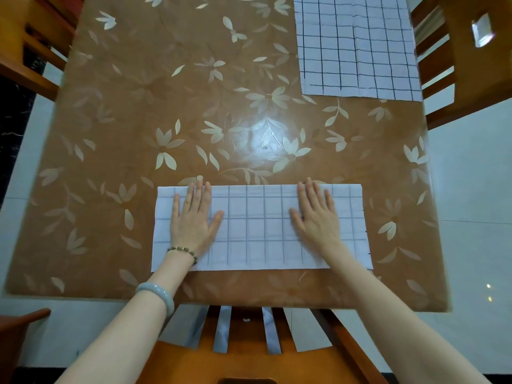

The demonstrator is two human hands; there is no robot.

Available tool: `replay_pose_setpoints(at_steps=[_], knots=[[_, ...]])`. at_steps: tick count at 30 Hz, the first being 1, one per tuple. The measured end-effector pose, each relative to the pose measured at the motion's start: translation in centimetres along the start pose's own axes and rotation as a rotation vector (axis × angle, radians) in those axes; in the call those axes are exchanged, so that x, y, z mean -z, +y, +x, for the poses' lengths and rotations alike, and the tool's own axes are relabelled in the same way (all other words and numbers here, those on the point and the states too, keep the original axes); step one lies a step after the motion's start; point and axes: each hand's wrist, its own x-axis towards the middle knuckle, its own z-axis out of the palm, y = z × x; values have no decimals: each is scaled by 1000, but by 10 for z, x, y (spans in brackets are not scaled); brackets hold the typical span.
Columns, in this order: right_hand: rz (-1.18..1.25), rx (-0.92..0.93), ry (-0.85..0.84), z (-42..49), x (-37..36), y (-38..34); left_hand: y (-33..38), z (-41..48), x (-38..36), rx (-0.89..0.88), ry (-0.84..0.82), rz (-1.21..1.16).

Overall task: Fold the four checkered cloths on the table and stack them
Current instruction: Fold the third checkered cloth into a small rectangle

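Both hands press flat, fingers spread, on a long rectangular checkered cloth (260, 227) at the near edge of a glossy, floral-patterned brown bench (166, 112): left hand (192, 217), right hand (315, 216). More checkered cloth (357, 45) lies flat at the far right corner.

You are looking at no readable text, label, brand, number or sign. The checkered cloths (260, 225) are showing only grid lines, and the table (166, 106) only a flower pattern.
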Motion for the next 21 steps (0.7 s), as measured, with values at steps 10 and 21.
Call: replay_pose_setpoints(at_steps=[10, 21], knots=[[-13, -132, -29, -13, 13, 57, -55, 14, 40, 124, 132, -203], [23, -155, -43, -13, 12, 52, -77, 53, 84, 185, -195, -366]])
